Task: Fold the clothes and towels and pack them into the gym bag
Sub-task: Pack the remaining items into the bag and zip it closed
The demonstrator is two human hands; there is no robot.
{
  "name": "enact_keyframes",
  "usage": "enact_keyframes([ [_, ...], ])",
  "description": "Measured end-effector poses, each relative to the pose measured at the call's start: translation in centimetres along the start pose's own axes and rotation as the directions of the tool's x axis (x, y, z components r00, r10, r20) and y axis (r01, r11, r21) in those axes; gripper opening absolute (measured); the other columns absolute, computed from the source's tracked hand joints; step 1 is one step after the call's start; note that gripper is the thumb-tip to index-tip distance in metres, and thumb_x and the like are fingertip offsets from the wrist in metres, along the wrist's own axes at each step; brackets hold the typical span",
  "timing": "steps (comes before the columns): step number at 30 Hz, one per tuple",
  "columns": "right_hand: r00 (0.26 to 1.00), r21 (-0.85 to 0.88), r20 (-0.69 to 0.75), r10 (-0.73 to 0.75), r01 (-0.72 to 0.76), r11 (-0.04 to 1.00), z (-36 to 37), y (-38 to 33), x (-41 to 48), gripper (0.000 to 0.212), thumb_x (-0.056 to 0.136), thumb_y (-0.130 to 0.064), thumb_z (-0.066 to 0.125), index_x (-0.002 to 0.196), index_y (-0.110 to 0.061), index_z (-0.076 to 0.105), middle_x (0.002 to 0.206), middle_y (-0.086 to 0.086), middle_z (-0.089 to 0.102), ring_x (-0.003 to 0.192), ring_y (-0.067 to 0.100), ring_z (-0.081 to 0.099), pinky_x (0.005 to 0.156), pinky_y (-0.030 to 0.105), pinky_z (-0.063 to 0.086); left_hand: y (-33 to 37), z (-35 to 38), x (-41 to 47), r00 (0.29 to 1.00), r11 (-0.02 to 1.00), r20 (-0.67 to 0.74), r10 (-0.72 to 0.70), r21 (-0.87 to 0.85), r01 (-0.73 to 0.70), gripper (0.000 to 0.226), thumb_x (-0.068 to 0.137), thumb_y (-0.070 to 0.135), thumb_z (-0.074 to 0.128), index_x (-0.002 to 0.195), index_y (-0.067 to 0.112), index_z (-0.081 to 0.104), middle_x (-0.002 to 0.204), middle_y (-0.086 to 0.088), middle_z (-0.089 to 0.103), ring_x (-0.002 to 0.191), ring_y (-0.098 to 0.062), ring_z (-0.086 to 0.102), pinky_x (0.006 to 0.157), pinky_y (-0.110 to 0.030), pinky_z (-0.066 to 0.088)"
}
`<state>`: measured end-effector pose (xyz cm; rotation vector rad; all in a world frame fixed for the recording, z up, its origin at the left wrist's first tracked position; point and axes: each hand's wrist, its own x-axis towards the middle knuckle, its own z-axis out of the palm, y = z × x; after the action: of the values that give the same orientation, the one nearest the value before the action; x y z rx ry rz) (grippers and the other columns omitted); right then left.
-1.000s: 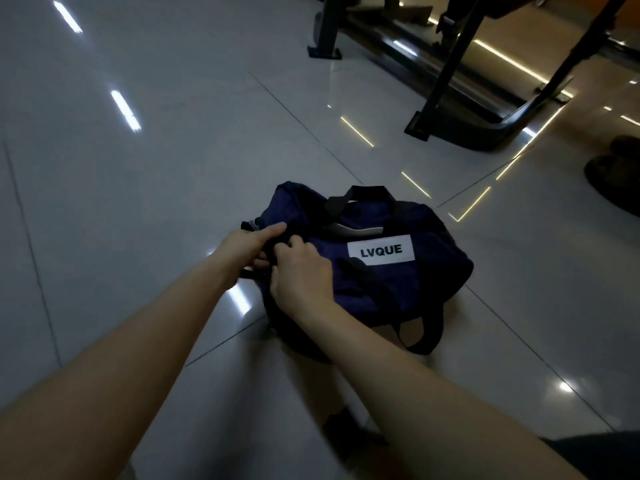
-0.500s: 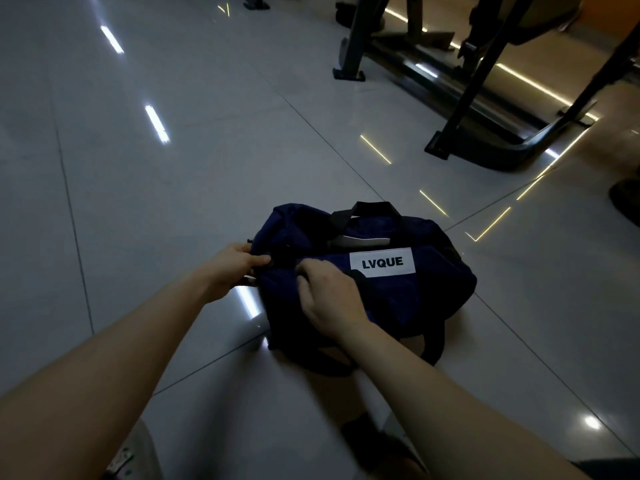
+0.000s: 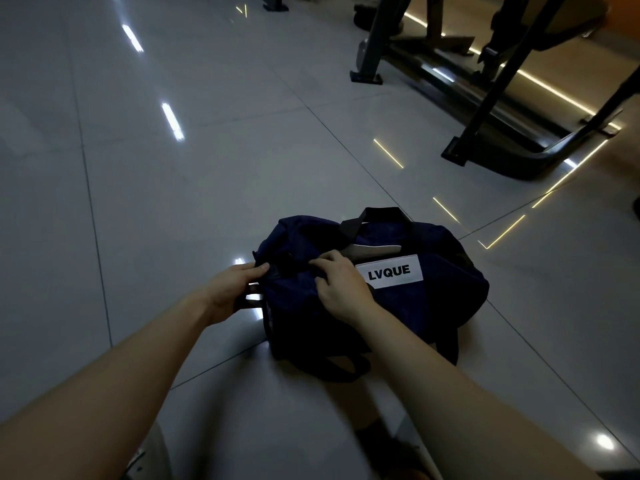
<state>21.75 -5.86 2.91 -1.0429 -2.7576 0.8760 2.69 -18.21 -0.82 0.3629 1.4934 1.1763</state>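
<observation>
A dark blue gym bag [image 3: 446, 292] with a white "LVQUE" label lies on the grey tiled floor in the head view. Its black handles arch over the top and loop out in front. My left hand [image 3: 235, 289] grips the bag's left end. My right hand [image 3: 341, 287] sits on the bag's top, fingers curled and pinching at the zipper line just left of the label. A pale fabric edge [image 3: 372, 250] shows through the opening behind the label. The rest of the bag's contents is hidden.
Black gym machine frames [image 3: 491, 109] stand at the back right on the glossy floor [image 3: 173, 202], with a post foot [image 3: 366, 77] nearer the middle. Bright strip-light reflections streak the tiles. A dark shoe [image 3: 398, 452] is at the bottom edge.
My right hand has moved right along the bag's top toward the label, while my left hand has stayed gripping the left end. The view has tilted up slightly.
</observation>
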Motion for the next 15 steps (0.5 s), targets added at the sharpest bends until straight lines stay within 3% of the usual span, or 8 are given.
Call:
enact_keyframes([
  [9, 0.999, -0.203, 0.053, -0.009, 0.02, 0.979, -0.9, 1.5, -1.4, 0.032, 0.103, -0.033, 0.037, 0.108, -0.015, 0.062, 0.109, 0.008, 0.066, 0.103, 0.033, 0.058, 0.086, 0.045, 0.044, 0.1, 0.5, 0.6, 0.983, 0.996, -0.158, 0.094, 0.021, -0.092, 0.023, 0.105, 0.035, 0.052, 0.114, 0.025, 0.07, 0.1, 0.005, 0.076, 0.092, -0.018, 0.069, 0.077, -0.037, 0.055],
  [12, 0.98, -0.393, -0.193, -0.053, -0.028, 0.919, -3.5, 3.9, -1.2, 0.02, 0.094, -0.024, 0.05, 0.104, -0.012, 0.064, 0.107, 0.009, 0.064, 0.099, 0.032, 0.058, 0.084, 0.043, 0.044, 1.1, -1.7, 0.5, 0.965, 0.994, -0.239, 0.105, 0.001, -0.108, 0.026, 0.104, 0.032, 0.054, 0.118, 0.017, 0.069, 0.104, -0.002, 0.071, 0.089, -0.018, 0.065, 0.074, -0.034, 0.052],
  [15, 0.893, -0.43, -0.435, 0.116, -0.32, 0.844, -6.9, 7.1, -1.1, 0.029, 0.089, -0.026, 0.055, 0.113, -0.01, 0.06, 0.114, 0.013, 0.061, 0.103, 0.034, 0.056, 0.087, 0.045, 0.042, 2.0, -4.3, 0.7, 0.928, 0.994, -0.356, 0.11, 0.042, -0.102, 0.029, 0.104, 0.033, 0.053, 0.122, 0.014, 0.066, 0.105, -0.003, 0.069, 0.089, -0.019, 0.063, 0.073, -0.033, 0.049],
])
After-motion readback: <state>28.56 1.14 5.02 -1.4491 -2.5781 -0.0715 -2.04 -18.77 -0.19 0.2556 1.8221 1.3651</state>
